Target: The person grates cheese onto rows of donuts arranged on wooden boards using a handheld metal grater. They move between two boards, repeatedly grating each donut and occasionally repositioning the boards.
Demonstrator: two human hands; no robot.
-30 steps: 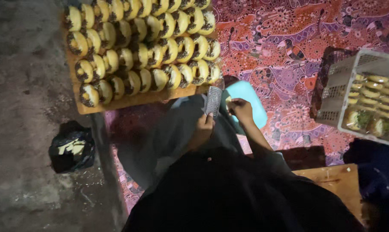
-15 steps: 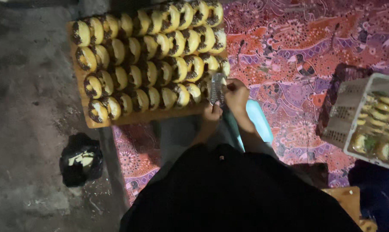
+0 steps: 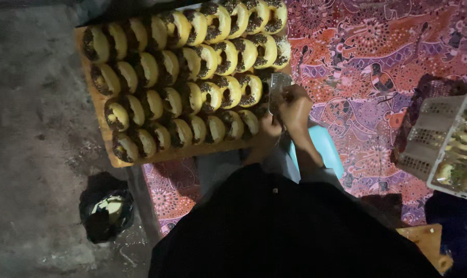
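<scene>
Most doughnuts (image 3: 192, 77) on the wooden board (image 3: 97, 110) already carry dark topping. The right hand (image 3: 295, 105) clamps a small metal grater (image 3: 278, 85) at the board's near right corner, the left hand (image 3: 268, 131) curled beneath it, its grip unclear; few rings look bare.

Both forearms are extended forward from the dark-clothed torso and drawn close together. The right hand (image 3: 295, 105) is raised slightly ahead, its fingers curled shut in a grip, knuckles turned upward. The left hand (image 3: 268, 131) is held just beside and below it, fingers bent inward, its grasp not clearly seen. The wrists are nearly touching.
</scene>
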